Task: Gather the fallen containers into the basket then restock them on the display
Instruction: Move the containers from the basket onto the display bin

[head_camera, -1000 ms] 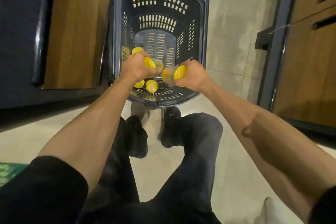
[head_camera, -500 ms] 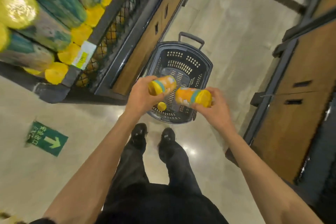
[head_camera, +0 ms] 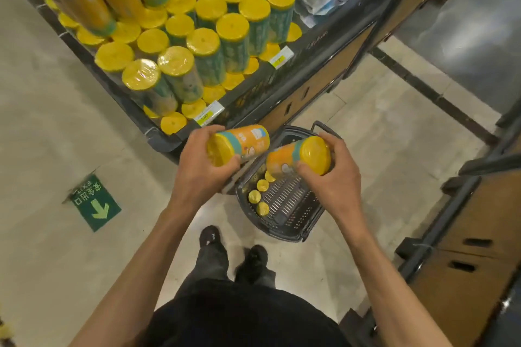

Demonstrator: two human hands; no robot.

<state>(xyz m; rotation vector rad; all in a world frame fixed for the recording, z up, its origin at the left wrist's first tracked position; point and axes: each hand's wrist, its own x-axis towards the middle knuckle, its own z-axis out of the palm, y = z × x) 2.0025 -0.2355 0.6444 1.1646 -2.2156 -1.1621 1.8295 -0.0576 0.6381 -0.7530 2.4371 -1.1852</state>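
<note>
Gathering looks done; restocking is in progress. Left hand [head_camera: 203, 175] is wrapped round one orange container [head_camera: 242, 142] and right hand [head_camera: 335, 186] round a second container [head_camera: 298, 156], both held sideways above the basket [head_camera: 282, 235], near the display [head_camera: 248, 101]. Basket, on the floor, holds at least four yellow-lidded containers [head_camera: 255, 196]; display is tightly packed.

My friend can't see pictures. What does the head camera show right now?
A person's left hand grips one orange container and the right hand grips a second container, both yellow-lidded, above a dark basket on the floor that holds more containers. A display stacked with the same kind stands ahead to the left.
</note>
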